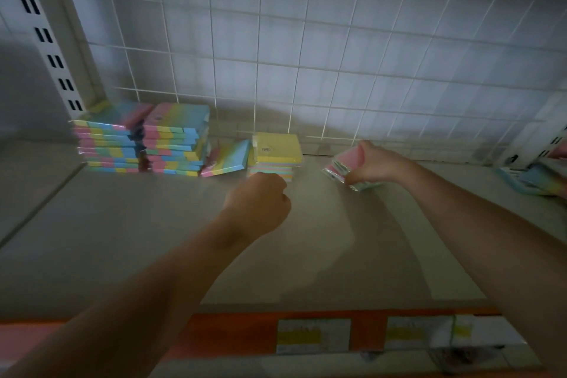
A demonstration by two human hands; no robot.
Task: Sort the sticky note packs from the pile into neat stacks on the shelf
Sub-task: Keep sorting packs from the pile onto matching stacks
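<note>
Both arms reach out over the grey shelf (pixel 122 239). The right hand (pixel 369 163) is curled round a wrapped pack (pixel 343 167) of sticky notes with a pink top. The pack is tilted and is low over the shelf, near the back. I cannot tell if its bottom corner touches the shelf.

The left hand (pixel 260 199) is curled into a fist just in front of the small stack (pixel 276 153). It looks like it holds nothing, but the picture is dim and blurry, so this is not sure. The small stack has a yellow pack on top and packs with pink, green and blue edges under it.

At the back left there are two tall stacks (pixel 141 139) of rainbow packs, side by side and touching. One more rainbow pack (pixel 228 158) leans on its edge between the tall stacks and the small stack.

At the far right edge lies a pile (pixel 534 179) of more packs, partly cut off by the picture.

Behind the shelf is a white wire grid (pixel 306 55). Along the front edge runs an orange strip (pixel 230 334) with price labels (pixel 313 336).
</note>
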